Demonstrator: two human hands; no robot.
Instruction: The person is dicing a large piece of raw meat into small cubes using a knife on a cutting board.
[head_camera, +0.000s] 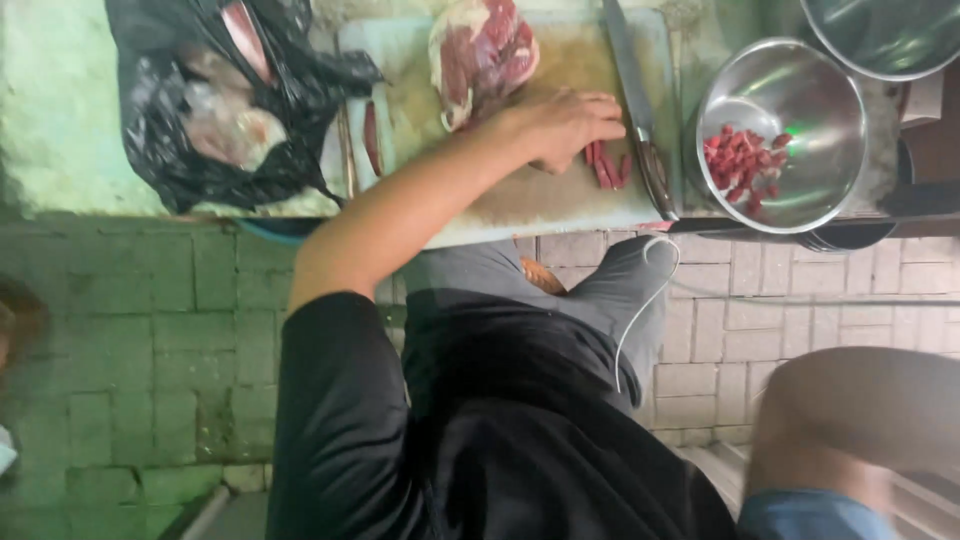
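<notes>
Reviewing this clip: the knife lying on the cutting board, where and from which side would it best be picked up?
Probably by the handle, the end nearest the person, coming from above. The knife lies flat on the cutting board's right edge, blade pointing away, between the cut meat strips and the steel bowl, so the handle is free.

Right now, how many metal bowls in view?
2: one bowl holding diced red meat right of the cutting board; a second bowl cut off at top right. More may be hidden.

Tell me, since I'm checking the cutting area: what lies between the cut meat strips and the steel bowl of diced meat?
A knife lies lengthwise on the cutting board, between the meat strips by the left hand and the steel bowl, in the head view.
</notes>
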